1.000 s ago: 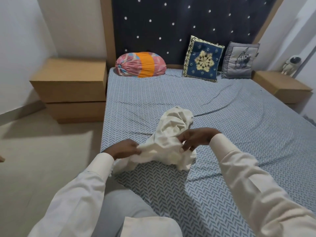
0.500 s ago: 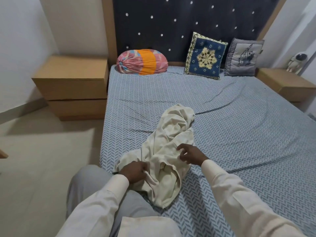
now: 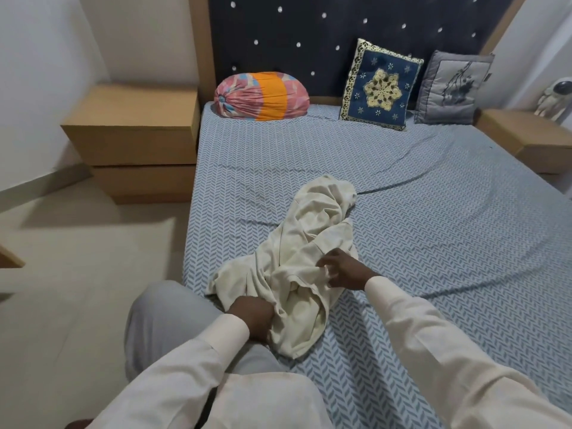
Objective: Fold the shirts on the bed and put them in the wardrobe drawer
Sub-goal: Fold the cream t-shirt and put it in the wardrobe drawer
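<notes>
Head view: crumpled cream shirt lies on the bed by its left edge, long axis running from the near edge toward the headboard. Left hand grips its near end; right hand fingers pinch the middle.

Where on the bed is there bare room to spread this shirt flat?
Widest bare sheet: right of the shirt, to the sheet's right edge. Also a bare band between the shirt and the bolster and blue cushion. Crowded: the near left edge, where left hand and right hand hold the shirt.
</notes>
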### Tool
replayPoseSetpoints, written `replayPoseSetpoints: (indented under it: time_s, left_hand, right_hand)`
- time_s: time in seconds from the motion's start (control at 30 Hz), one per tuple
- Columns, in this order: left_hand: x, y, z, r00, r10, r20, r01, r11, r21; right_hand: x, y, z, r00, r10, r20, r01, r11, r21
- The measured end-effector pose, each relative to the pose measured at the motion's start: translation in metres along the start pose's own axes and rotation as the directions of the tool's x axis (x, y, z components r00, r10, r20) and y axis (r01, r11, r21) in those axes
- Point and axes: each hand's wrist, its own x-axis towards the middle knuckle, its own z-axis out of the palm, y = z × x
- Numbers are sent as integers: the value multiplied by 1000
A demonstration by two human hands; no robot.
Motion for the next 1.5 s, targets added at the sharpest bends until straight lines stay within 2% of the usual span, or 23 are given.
replayPoseSetpoints:
  time_s: [0.03,0.1,0.13,0.2,0.23,0.3,0.4,0.47,0.57,0.6,0.67,0.73,0.8,0.9,1.03,1.1,1.17,1.23,1.27,1.37,1.43,1.5]
  left_hand:
    - [0,-1,-1,999,5,-38,-5,1000,13]
    - [-1,-12,-3,997,21,-81,-31,991,-128]
    - [-3,-22,-4,994,14,-108,-40,970,-242]
    - [-11,-47,-6,974,-53,-220,-47,904,-426]
    - [-15,-59,-10,953,-101,-286,-55,869,-491]
    - [-26,-80,-20,907,-184,-378,-70,821,-567]
    - [-36,-100,-36,838,-307,-452,-87,741,-665]
    - [-38,-108,-42,802,-394,-449,-95,658,-747]
    - [-36,-112,-40,808,-471,-354,-99,484,-869]
    - [-37,-113,-39,817,-473,-330,-94,456,-885]
    - [-40,-114,-36,857,-421,-296,-84,453,-887]
    - [-42,-117,-34,876,-362,-318,-98,513,-853]
    - [-41,-117,-35,851,-366,-377,-129,549,-826]
    - [-39,-110,-45,806,-415,-422,-171,519,-837]
    - [-36,-108,-56,807,-480,-343,-191,337,-922]
    - [-36,-112,-62,773,-554,-308,-258,168,-951]
    - [-37,-119,-71,716,-652,-248,-339,-15,-941]
    - [-37,-130,-82,675,-722,-153,-385,-168,-908]
    - [-37,-135,-89,674,-733,-93,-389,-245,-888]
    - [-37,-141,-120,737,-674,53,-368,-466,-805]
    - [-33,-138,-151,765,-644,14,-421,-516,-746]
    - [-28,-128,-190,767,-632,-116,-518,-502,-693]
  right_hand:
    - [3,3,4,1000,0,-23,-1,1000,-21]
    - [0,1,2,989,47,-142,-42,998,37]
    - [-4,-1,-4,972,105,-211,-72,985,159]
    - [-10,-6,-20,925,233,-300,-76,886,457]
    - [-12,-7,-31,907,272,-322,-53,832,553]
    - [-15,-7,-49,892,279,-355,-3,790,613]
    - [-12,-8,-68,876,278,-394,32,782,623]
    - [-9,-9,-74,880,285,-380,8,790,613]
    - [-7,-9,-75,918,262,-297,-69,844,531]
    - [-8,-9,-75,925,254,-283,-86,864,496]
    - [-12,-6,-77,940,245,-239,-131,903,410]
    - [-15,-1,-78,956,222,-192,-157,939,305]
    - [-16,1,-78,956,235,-176,-156,915,373]
    - [-16,-2,-78,949,234,-211,-115,881,459]
    - [-16,-3,-84,972,226,-63,-174,875,452]
    - [-21,-13,-88,974,225,13,-212,898,386]
    - [-25,-31,-90,981,186,60,-193,874,446]
    - [-25,-60,-90,992,47,120,-109,798,593]
    - [-22,-73,-90,988,-58,142,-59,709,703]
    - [-22,-118,-97,978,-173,116,-58,309,949]
    - [-21,-132,-102,975,-203,87,-64,117,991]
    - [-22,-131,-108,980,-192,52,-49,21,999]
